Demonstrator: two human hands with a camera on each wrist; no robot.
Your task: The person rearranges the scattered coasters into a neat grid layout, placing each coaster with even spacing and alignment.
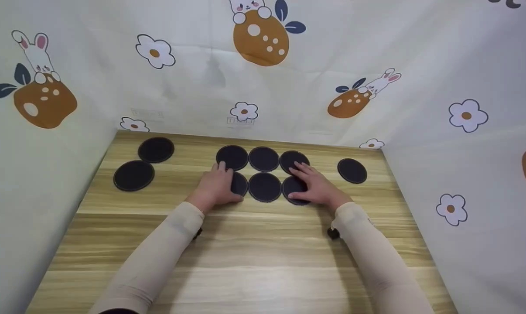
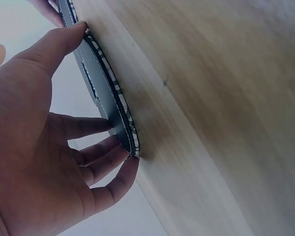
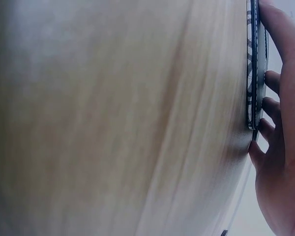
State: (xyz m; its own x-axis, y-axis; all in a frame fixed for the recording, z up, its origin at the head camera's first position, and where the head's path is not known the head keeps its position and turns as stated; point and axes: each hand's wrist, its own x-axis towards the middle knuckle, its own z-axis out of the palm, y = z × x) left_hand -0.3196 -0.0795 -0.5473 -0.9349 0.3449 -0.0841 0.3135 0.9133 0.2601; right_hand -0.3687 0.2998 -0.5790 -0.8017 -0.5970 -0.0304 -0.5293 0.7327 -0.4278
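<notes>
Soft, fairly even light fills my head view, with a pale glare on the near part of the counter (image 1: 258, 279) between my sleeves (image 1: 154, 257), whose soft shadows fall inward. The black discs (image 1: 264, 187) show little surface detail. In the left wrist view, my left hand (image 2: 34, 147) looks shaded against a bright backdrop (image 2: 17, 19), and the wood grain smears out of focus. The right wrist view blurs too, darkening toward its left edge, my right hand (image 3: 290, 128) dim.

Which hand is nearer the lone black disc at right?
Right. The right hand is left of the lone disc; the left hand is farther, at the left end of the six-disc group.
</notes>
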